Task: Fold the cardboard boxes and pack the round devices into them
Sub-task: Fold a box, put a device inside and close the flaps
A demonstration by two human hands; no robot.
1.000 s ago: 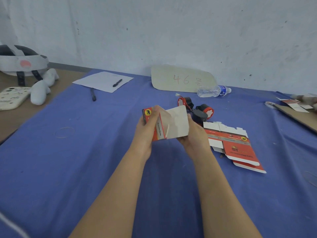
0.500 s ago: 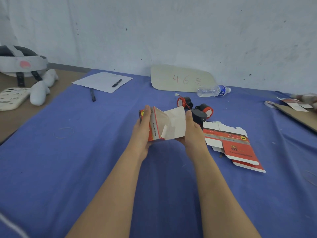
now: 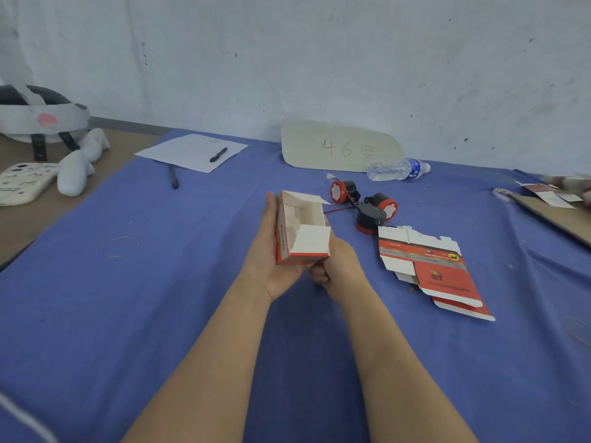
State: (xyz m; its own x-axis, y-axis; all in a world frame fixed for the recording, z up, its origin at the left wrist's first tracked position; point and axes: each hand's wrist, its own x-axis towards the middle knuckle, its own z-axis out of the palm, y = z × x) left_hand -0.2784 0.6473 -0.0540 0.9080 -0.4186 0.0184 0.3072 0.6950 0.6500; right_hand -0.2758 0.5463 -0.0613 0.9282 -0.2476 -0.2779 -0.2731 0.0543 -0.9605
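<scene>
**Box opened out into a trough between both hands**

Half a second ago the box was a half-flattened sleeve with its white flap towards the camera. It is now squared up, with its open side facing up and its long axis running away from the person towards the far edge of the desk.

At the left edge lie a grey headset, a cream phone case and a white soft toy. Towards the far left corner of the blue cloth is a sheet of paper with a pen on it, and a second pen lies just beside the sheet.

The left hand lies flat along the box's left wall, fingers straight and pointing away. The box is held above the middle of the desk, and its near white flap stands up. The right hand holds the near right corner from below, its fingers curled under the box.

Just beyond and to the right, three round devices, black with red faces, sit close together. A stack of flat boxes lies nearer the person, touching the nearest device.

A cardboard sign marked 46 and a water bottle lie by the far edge. A brown board crosses the right edge.
</scene>
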